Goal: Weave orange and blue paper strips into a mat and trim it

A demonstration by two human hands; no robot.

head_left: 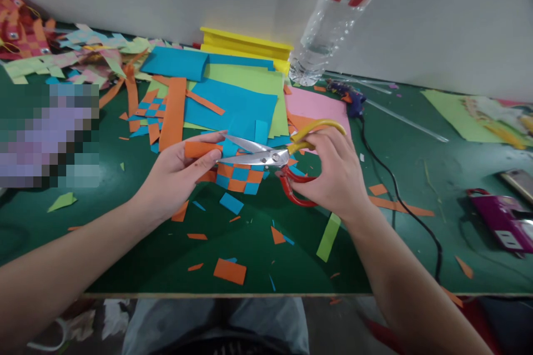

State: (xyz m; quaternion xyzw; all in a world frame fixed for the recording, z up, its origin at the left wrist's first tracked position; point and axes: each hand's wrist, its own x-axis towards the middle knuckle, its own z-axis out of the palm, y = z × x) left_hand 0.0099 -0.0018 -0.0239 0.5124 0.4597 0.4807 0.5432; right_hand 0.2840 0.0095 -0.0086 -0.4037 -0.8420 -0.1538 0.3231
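Note:
My left hand (183, 169) pinches a woven piece of orange and blue paper strips (239, 177) between thumb and fingers. An orange strip end sticks out along its thumb, and blue strip ends rise from the top of the weave. In my right hand (333, 169) is a pair of scissors (275, 156) with one yellow and one red handle. Their blades are parted and point left, reaching across the paper near my left thumb and fingertips. Whether the blades touch a strip I cannot tell exactly. Blue sheets (233, 108) lie behind the hands.
A plastic bottle (328, 28) stands behind, near a yellow folded piece (245, 44). At the right lie a glue gun (350, 97) with its black cable (391, 177), and a purple device (499, 222). Paper scraps (230, 270) litter the green table (145, 260); strips pile up at the left.

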